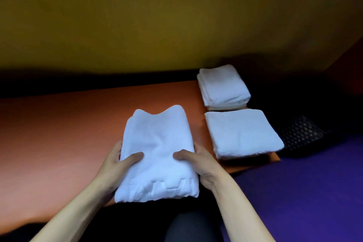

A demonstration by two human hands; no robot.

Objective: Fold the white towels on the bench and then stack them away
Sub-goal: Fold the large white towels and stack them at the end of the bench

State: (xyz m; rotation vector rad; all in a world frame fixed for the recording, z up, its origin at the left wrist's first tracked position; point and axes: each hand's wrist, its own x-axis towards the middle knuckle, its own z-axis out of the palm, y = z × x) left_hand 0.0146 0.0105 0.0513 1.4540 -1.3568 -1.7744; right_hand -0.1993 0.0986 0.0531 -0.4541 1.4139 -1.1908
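No brand, label or legible writing is shown on any of the cloth; only a woven band of raised rectangular blocks is seen along the near end of the folded white terry towel (pixel 157 153) that is held in both hands.

Three white towel items are counted on the long orange-brown bench (pixel 59 124): the held towel, a single flat-folded square white towel (pixel 242 133) and a small stack of folded white towels (pixel 223 85). How many layers are in that stack cannot be told.

The held towel is folded into an oblong whose long axis runs away from the person, toward the mustard-yellow wall (pixel 157 15) behind the bench, tilted slightly rightward at its far end. Its far edge is dented in the middle, and its near end overhangs the front edge of the bench.

The left hand (pixel 117 160) is clamped on the towel's left side, with the thumb laid on top and the fingers hidden beneath. The right hand (pixel 198 160) is clamped on the right side in the same manner.

Relative to the held towel, the square towel is placed just to the right, apart from it, at the bench's right end; the stack is set farther back and to the right, just beyond the square towel. A purple floor surface (pixel 304 192) is seen to the right of the bench.
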